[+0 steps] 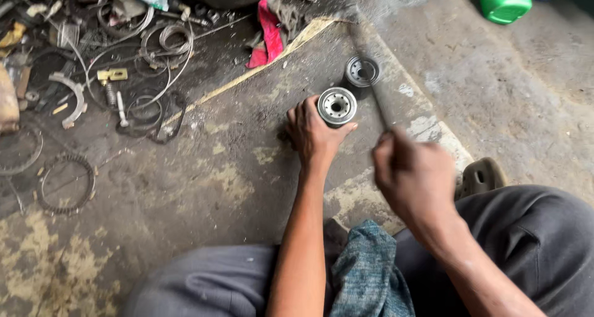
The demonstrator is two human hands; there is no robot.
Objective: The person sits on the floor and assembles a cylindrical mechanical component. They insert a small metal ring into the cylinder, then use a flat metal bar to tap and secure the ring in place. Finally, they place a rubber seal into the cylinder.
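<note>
Left hand (312,134) fingers wrap a metal filter (337,106), steadying it upright on the floor (204,187), while right hand (411,174) fingers pinch a blurred rod (371,75) just beside it.

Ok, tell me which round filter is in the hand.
The silvery filter, gripped by the left hand. The darker filter stands untouched beyond it.
</note>
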